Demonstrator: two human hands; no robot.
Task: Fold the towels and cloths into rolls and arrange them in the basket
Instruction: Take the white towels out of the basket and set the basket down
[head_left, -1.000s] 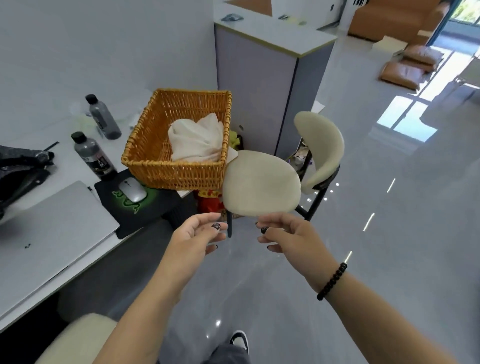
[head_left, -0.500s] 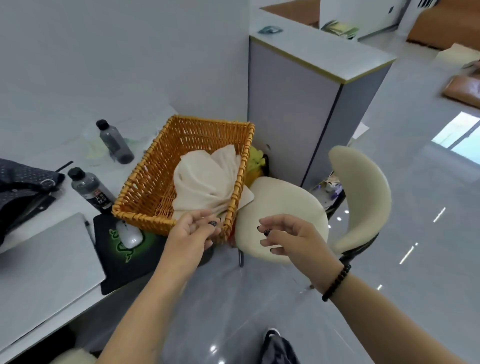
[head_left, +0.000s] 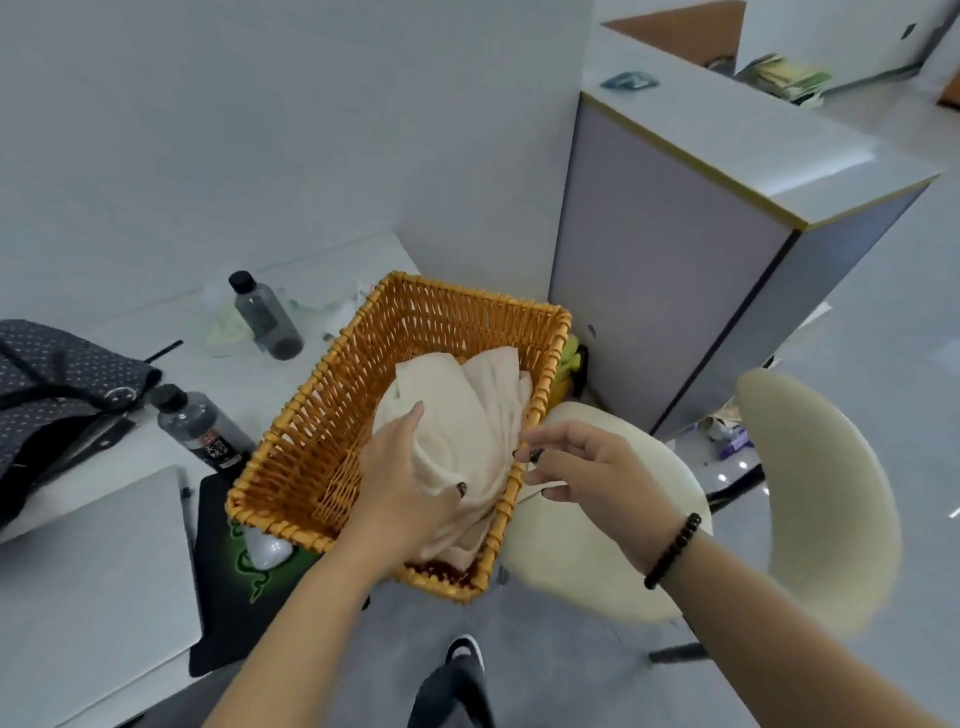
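1. the wicker basket (head_left: 332, 415) sits at the desk's corner, a crumpled cream cloth (head_left: 483, 410) heaped in its right half.
2. your left hand (head_left: 402, 486) is inside the basket, fingers and thumb curled round the cloth's near fold.
3. your right hand (head_left: 592, 467) hovers just outside the basket's right rim, fingers loosely bent, holding nothing, a little apart from the cloth.
4. a cream chair (head_left: 597, 561) stands under the right hand.

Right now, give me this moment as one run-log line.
stage: reaching into basket | left hand: grips cream cloth, unrolled | right hand: empty, beside rim | basket on desk
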